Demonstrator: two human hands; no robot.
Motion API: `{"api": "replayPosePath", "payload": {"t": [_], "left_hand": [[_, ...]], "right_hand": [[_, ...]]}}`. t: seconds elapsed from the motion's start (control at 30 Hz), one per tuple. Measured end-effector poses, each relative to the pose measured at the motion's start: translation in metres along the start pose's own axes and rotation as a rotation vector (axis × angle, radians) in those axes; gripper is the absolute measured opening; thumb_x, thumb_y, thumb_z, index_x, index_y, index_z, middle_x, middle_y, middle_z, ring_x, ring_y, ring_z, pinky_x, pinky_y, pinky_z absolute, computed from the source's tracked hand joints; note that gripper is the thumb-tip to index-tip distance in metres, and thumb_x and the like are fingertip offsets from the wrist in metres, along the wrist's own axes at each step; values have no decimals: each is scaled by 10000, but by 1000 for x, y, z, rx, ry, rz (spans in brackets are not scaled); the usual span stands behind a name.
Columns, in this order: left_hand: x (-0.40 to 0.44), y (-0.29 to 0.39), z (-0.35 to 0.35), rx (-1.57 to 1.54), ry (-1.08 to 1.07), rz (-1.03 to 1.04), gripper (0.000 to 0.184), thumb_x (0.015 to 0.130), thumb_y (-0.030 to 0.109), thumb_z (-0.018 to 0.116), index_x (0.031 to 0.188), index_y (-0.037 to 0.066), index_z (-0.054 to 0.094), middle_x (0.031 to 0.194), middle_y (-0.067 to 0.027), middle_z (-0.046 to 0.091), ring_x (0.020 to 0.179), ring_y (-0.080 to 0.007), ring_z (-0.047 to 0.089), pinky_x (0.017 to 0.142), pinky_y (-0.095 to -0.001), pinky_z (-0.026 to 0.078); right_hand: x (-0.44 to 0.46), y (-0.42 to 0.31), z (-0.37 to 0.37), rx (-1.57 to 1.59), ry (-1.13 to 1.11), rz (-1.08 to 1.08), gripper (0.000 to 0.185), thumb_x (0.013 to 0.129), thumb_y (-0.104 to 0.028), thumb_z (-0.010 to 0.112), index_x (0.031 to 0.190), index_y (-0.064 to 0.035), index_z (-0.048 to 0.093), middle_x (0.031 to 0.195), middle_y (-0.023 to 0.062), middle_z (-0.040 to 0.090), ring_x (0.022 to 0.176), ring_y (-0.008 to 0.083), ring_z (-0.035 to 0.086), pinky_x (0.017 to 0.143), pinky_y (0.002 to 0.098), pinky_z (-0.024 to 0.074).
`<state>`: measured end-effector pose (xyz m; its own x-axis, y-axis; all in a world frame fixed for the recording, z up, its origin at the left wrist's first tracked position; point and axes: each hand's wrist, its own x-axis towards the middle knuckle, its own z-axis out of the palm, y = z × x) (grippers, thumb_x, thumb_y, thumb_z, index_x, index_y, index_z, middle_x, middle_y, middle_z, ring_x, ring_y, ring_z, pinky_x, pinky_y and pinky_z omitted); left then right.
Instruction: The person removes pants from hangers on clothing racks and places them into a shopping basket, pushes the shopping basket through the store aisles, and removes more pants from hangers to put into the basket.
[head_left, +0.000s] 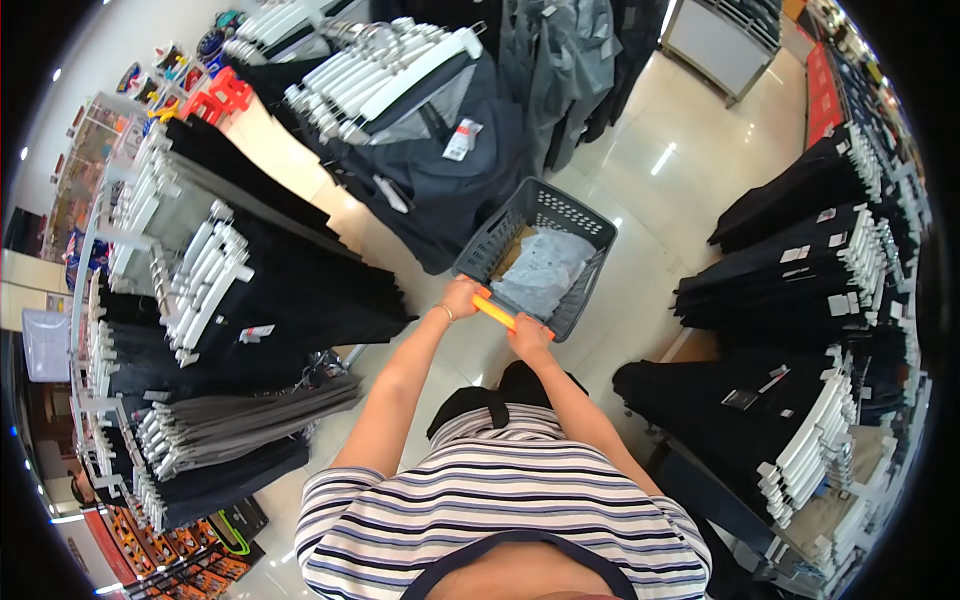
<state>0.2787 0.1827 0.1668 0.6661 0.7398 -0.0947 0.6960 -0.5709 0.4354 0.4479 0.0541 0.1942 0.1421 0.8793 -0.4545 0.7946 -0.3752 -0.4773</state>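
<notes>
Being clasped in the left grip [463, 297] is one end of an orange-and-yellow handle [496, 312], while the other end is being clasped in the right grip [530, 337], the fingers of both being curled around it. A thin bracelet [448, 313] is being worn on the left wrist. By this handle, at its near edge, a dark grey basket [603, 262] with perforated walls is being held out in front of the body; whether its base is being supported by the floor cannot be told. Inside, a crumpled pale blue-grey item [545, 272] is being carried. Behind the grips, a striped shirt [500, 490] is being worn. Just beyond the basket, dark garments [445, 190] are being hung on white hangers, a white tag [462, 140] being displayed. More dark garments are being held on racks to the left [300, 280] and right [775, 260], and between them a glossy tiled floor [650, 200] is being lit from above.
</notes>
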Motion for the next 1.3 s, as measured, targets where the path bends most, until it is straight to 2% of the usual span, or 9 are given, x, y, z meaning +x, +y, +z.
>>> {"api": "replayPosePath", "payload": {"t": [0.23,0.53,0.77,0.9,0.93,1.03,1.07,1.17,1.3], "left_hand": [[103,22,-15,65,-45,-26,150,621,204,670,758,144,651,778,-53,635,836,-255,580,712,-349,478],[250,26,-19,42,12,132,155,635,241,667,724,121,625,747,-47,626,786,-259,579,671,-378,478],[380,47,-22,70,-37,157,107,648,190,646,717,110,627,754,-51,622,795,-263,557,660,-399,457],[442,52,-21,66,-100,184,135,637,118,621,770,135,643,788,-39,623,830,-253,548,683,-399,449],[457,57,-21,119,-148,151,182,632,102,613,805,145,648,814,-37,621,863,-244,542,709,-394,442],[499,71,-23,137,-120,194,152,627,128,630,778,120,613,791,-43,620,828,-257,560,676,-391,461],[514,71,-19,115,-118,205,158,628,120,626,785,126,613,806,-39,620,840,-256,557,674,-399,458],[559,85,-18,129,-123,207,144,636,118,619,779,127,612,803,-38,614,846,-256,553,683,-401,455],[625,113,-7,80,-135,161,210,624,86,603,828,131,628,853,-29,599,888,-241,517,750,-417,405]], "right_hand": [[68,29,-51,9,127,62,236,748,-198,606,900,-48,504,881,151,614,900,315,581,792,441,410],[168,67,-129,-25,214,116,265,733,-180,618,931,-62,489,897,137,604,897,314,578,755,459,425],[249,107,-190,6,388,173,280,713,-211,642,898,-65,491,889,130,604,864,326,584,746,459,435],[294,123,-238,14,241,339,271,690,-256,657,889,-87,584,863,123,634,865,300,605,748,432,439],[305,128,-244,24,265,366,228,690,-269,647,846,-104,630,836,116,648,857,284,618,760,428,436],[336,144,-271,11,259,445,197,697,-262,639,824,-112,644,811,105,652,832,281,624,764,432,430],[345,149,-279,13,257,466,188,710,-266,654,822,-116,664,837,113,655,843,283,619,804,426,412],[375,174,-302,-16,289,482,175,702,-230,636,838,-122,654,814,91,654,845,271,623,768,423,423],[416,219,-355,-38,260,457,171,705,-224,640,843,-125,656,844,92,655,864,266,619,776,416,420]]}}
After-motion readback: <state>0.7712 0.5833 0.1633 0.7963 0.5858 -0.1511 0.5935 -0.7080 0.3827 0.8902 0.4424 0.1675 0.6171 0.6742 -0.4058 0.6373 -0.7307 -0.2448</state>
